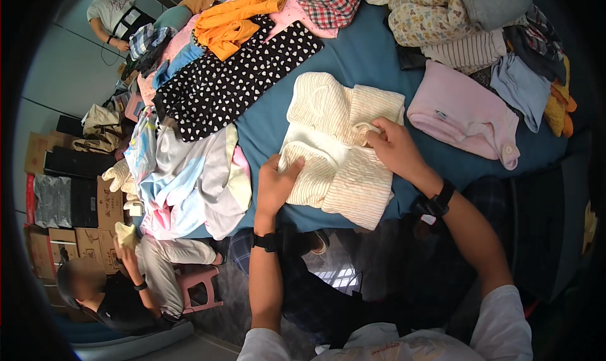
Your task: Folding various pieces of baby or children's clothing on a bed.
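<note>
A cream garment with fine tan stripes (315, 187) lies spread on the blue cloth in front of me, its sides partly folded inward and its paler inside showing at the middle. My left hand (276, 183) grips its left edge, thumb on top and the other fingers mostly hidden underneath. On the opposite side, my right hand (396, 149) pinches a small fold of the same fabric between thumb and fingers. Dark bands circle both my wrists. Just right of the garment sits a folded pale pink garment (464, 111).
Beyond lies black cloth with white hearts (233, 80), topped by an orange garment (233, 23). Crumpled pastel fabric (189, 178) is at left, piled clothes (435, 13) at far right. A person (120, 298) sits lower left by a pink stool (196, 288); another person (113, 13) stands upper left.
</note>
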The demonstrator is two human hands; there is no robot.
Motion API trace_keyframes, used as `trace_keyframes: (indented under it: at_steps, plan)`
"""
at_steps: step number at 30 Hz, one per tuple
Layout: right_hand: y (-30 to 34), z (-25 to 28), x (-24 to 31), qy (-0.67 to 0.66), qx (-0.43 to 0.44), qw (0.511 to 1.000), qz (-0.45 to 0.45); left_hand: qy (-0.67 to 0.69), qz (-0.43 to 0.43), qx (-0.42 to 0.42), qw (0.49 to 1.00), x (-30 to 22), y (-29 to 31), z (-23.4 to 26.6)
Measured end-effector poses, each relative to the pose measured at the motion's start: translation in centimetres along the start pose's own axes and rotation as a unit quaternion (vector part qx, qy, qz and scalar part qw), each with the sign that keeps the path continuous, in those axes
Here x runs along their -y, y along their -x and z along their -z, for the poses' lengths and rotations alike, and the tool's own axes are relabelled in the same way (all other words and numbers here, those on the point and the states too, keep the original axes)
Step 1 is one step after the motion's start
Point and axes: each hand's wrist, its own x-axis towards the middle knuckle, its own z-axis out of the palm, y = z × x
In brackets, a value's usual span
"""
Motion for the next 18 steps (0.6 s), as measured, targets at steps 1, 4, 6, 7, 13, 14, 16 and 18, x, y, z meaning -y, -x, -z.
trace_keyframes:
  at_steps: [1,4,6,7,13,14,16,18]
  plan:
    - [-0.1,-0.1,-0.3,-0.008,-0.020,1.000,0.008,0.008,-0.002,0.002,1.000,-0.1,0.0,0.0]
    - [-0.5,-0.1,-0.7,-0.013,-0.019,1.000,-0.001,0.015,-0.003,0.002,1.000,0.1,-0.1,0.2]
    - [-0.6,0.0,0.0,-0.002,-0.010,1.000,0.003,0.015,-0.002,0.000,1.000,0.1,-0.1,0.4]
    - [-0.6,0.0,0.4,0.012,-0.002,1.000,0.007,0.020,0.008,0.002,1.000,0.0,-0.1,0.5]
    - [-0.2,0.8,0.3,0.009,0.014,1.000,0.022,0.074,-0.057,-0.097,0.991,-1.4,0.1,-0.7]
    - [0.0,0.9,0.0,0.006,0.014,1.000,0.021,0.113,-0.060,-0.115,0.985,-1.7,0.2,-0.7]
    - [-0.4,1.0,-0.1,0.006,0.024,0.999,0.034,0.103,-0.054,-0.112,0.987,-1.3,-0.1,-0.2]
    - [0.4,1.4,0.3,0.019,0.028,0.999,0.032,0.014,-0.097,-0.149,0.984,-0.7,0.3,-0.3]
